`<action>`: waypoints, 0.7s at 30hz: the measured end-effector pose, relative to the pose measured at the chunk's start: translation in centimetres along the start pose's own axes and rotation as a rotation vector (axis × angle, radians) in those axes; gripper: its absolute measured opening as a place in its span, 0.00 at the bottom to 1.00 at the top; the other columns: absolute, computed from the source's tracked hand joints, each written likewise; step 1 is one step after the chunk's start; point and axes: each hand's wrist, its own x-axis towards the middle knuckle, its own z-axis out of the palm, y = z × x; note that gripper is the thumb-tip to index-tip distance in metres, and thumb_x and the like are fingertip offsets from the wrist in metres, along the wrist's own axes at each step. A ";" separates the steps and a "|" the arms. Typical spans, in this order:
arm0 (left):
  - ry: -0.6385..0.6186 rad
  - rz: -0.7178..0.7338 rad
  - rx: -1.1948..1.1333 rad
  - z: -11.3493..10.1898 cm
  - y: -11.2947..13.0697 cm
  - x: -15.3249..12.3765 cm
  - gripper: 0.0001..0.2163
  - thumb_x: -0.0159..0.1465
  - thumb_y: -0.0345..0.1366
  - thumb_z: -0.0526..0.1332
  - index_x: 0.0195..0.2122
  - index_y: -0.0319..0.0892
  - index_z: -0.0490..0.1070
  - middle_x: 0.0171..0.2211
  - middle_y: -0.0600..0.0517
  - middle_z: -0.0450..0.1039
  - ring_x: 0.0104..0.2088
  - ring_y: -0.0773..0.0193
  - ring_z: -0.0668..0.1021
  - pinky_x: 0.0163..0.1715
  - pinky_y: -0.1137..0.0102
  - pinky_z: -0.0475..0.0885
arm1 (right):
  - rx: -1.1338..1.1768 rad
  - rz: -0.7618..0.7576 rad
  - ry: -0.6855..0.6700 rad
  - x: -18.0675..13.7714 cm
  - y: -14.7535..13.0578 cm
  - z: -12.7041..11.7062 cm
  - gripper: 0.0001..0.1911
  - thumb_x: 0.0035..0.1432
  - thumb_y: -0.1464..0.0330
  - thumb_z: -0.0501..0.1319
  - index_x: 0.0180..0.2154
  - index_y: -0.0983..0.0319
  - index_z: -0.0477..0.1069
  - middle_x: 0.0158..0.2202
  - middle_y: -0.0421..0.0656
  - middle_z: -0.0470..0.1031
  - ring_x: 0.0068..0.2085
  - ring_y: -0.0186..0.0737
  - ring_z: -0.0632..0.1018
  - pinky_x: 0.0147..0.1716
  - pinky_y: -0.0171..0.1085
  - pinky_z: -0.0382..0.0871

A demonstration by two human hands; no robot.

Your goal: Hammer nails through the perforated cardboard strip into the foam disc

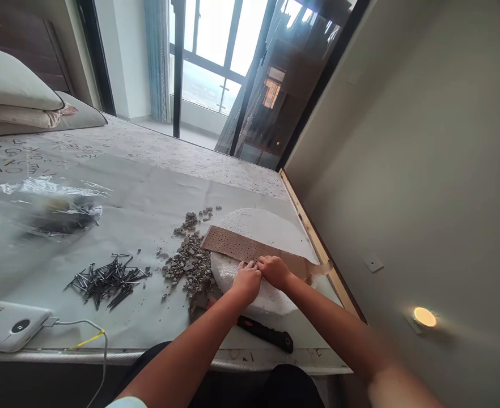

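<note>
A long brown strip (241, 243) with rows of small holes lies across a round white foam block (258, 218). At the strip's near edge, the bent fingers of my left hand (248, 281) close on it. Right beside it, my right hand (274, 272) is closed on the same edge, and the fingertips of both hands nearly meet. Anything small between the fingertips is hidden. The strip's right end curls up past the foam. Under my left forearm lies a tool with a black and red handle (267, 333); its other end is mostly covered.
Grey rubble (188, 260) is heaped left of the foam. Farther left are a pile of dark nails (107, 280), a clear plastic bag (58, 209) and a white power bank (14, 324) with a cable. A wooden rail (318, 243) runs along the mattress by the right wall.
</note>
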 end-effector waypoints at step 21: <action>0.041 0.023 -0.013 0.0 -0.8 0.5 0.16 0.62 0.24 0.47 0.44 0.35 0.72 0.51 0.38 0.70 0.58 0.53 0.65 0.56 0.53 0.57 | 0.112 0.191 0.023 0.3 1.6 -1.8 0.11 0.58 0.76 0.52 0.35 0.65 0.72 0.38 0.48 0.75 0.38 0.40 0.76 0.33 0.33 0.65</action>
